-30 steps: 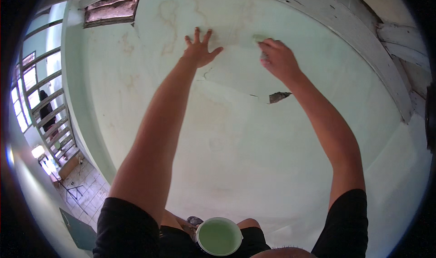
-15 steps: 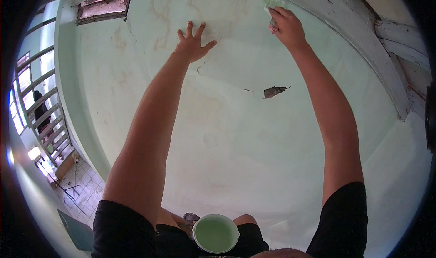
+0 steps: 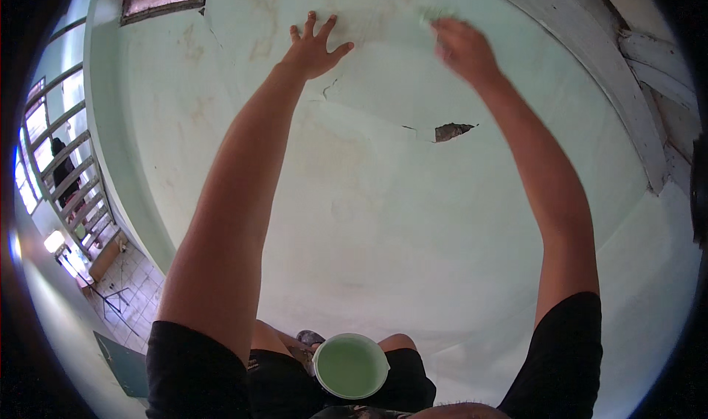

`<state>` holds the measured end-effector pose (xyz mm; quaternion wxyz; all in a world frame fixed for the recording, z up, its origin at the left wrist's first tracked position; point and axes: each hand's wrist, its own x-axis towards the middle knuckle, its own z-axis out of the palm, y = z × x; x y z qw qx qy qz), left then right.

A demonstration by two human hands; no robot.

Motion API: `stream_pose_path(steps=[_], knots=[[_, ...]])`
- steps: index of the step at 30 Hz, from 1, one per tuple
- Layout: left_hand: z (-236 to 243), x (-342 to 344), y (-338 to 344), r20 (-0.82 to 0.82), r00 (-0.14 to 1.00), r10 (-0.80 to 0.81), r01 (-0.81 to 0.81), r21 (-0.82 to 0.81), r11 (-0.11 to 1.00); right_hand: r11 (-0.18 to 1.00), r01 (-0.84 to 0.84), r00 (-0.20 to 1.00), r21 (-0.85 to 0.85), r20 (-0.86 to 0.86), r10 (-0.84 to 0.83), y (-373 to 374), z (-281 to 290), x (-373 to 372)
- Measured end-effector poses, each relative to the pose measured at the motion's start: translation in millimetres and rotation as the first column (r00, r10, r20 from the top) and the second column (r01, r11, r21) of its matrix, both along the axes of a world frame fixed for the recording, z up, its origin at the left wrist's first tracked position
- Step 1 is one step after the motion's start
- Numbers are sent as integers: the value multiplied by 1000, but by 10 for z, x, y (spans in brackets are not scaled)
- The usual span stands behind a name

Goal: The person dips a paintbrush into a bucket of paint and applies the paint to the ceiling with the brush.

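My left hand (image 3: pixel 317 49) lies flat against the pale green wall (image 3: pixel 354 190), its fingers spread and holding nothing. To its right, my right hand (image 3: pixel 468 53) is closed around the handle of a paintbrush (image 3: pixel 436 17). The bristles touch the upper wall and are smeared by motion. Most of the handle is hidden in my fingers. Low down, between my legs, a white bucket (image 3: pixel 316 367) holds light green paint (image 3: pixel 352 366).
A broken hole (image 3: pixel 453 131) and thin cracks mark the wall below my hands. Brownish stains run across its upper left. A white beam (image 3: pixel 590 61) slants along the upper right. At the left are a railing (image 3: pixel 74 172), a lamp on a stand (image 3: pixel 55 242) and a dark-clothed person (image 3: pixel 65 172).
The brush in my right hand has moved down the wall, away from the slanting beam. My left hand keeps its place on the wall. The whole view has shifted slightly.
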<state>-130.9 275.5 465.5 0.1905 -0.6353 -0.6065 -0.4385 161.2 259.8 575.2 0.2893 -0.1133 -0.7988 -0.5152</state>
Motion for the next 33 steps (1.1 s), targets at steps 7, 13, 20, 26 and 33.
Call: stream_pose_path(steps=[7,13,20,26,33], knots=[[-107,-303,56,-80,997,8,-8,-3,1000,727,70,995,-684,-3,-99,-658,-1014,-331],[-40,-84,-19,-13,1000,-23,22,-50,999,764,201,896,-613,-201,-397,-81,240,-164],[-85,-416,307,-73,996,-46,46,2,999,927,134,896,-349,-358,-264,-596,392,-371],[-137,-381,304,-534,831,155,-130,84,988,941,175,984,-288,80,-159,-294,-1246,-170],[-203,-331,273,62,998,-31,29,31,999,938,91,991,-334,124,-52,-742,-1515,-401]])
